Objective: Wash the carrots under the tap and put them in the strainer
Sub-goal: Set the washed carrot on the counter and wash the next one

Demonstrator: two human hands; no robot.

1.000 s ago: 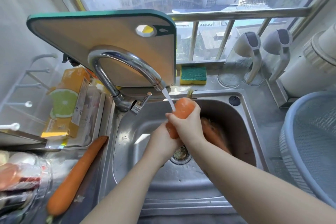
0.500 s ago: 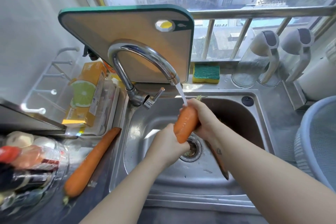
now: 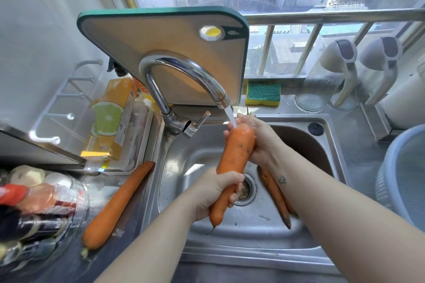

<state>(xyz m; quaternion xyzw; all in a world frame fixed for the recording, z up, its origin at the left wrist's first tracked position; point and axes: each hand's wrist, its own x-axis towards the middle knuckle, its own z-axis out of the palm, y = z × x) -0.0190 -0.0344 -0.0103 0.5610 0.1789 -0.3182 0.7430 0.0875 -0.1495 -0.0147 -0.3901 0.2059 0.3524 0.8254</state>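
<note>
Squarely over the sink [image 3: 184,167], both hands have a closed grip on one big carrot [image 3: 236,151]. The left hand [image 3: 213,190] curls its fingers tight round the thinner lower part, and the tip pokes out below the fist. The right hand [image 3: 259,138] wraps the thick top end from behind, fingers bent round it. Both forearms reach in from the lower edge, the right one crossing above the basin.

The carrot stands steeply tilted, thick end up, and the water stream [image 3: 230,117] from the tap [image 3: 179,71] lands on that end.

A window fills the back wall, and a green-rimmed cutting board [image 3: 165,39] leans behind the tap. The pale blue strainer [image 3: 400,167] sits on the tabletop at the right edge, well apart from the hands. A second carrot [image 3: 115,204] lies on the tabletop left of the sink. A third carrot [image 3: 274,195] lies in the basin beside the drain. A green and yellow sponge [image 3: 263,94] rests on the ledge.
</note>
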